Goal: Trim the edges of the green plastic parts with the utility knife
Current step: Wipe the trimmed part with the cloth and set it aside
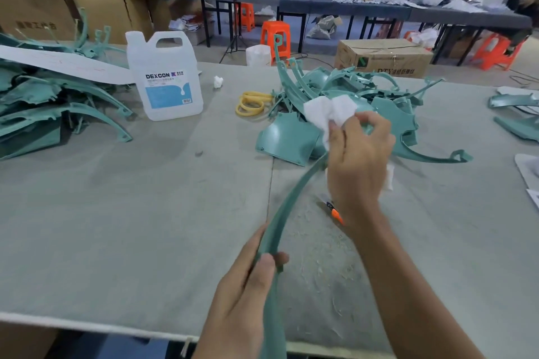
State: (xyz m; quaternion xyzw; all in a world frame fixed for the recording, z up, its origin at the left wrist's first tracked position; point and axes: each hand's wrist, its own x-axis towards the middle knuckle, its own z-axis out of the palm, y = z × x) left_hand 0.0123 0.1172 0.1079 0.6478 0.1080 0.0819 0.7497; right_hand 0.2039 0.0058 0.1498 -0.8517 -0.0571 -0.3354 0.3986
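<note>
The grey cloth-covered table [116, 227] spreads under both your hands. A heap of green plastic parts [344, 96] lies just beyond your right hand [358, 160], and a second heap [43, 108] sits well off to the left of your left hand [242, 294]. A white jug [164, 79] stands far ahead of your left hand. A long curved green strip [291, 192] runs between your hands. Your left hand grips its near part, thumb on top. Your right hand is curled round a white cloth [326, 114] at the strip's far end. Yellow bands [253, 103] lie left of your right hand. The utility knife [335, 213] lies on the table, ungripped and partly hidden under your right wrist.
</note>
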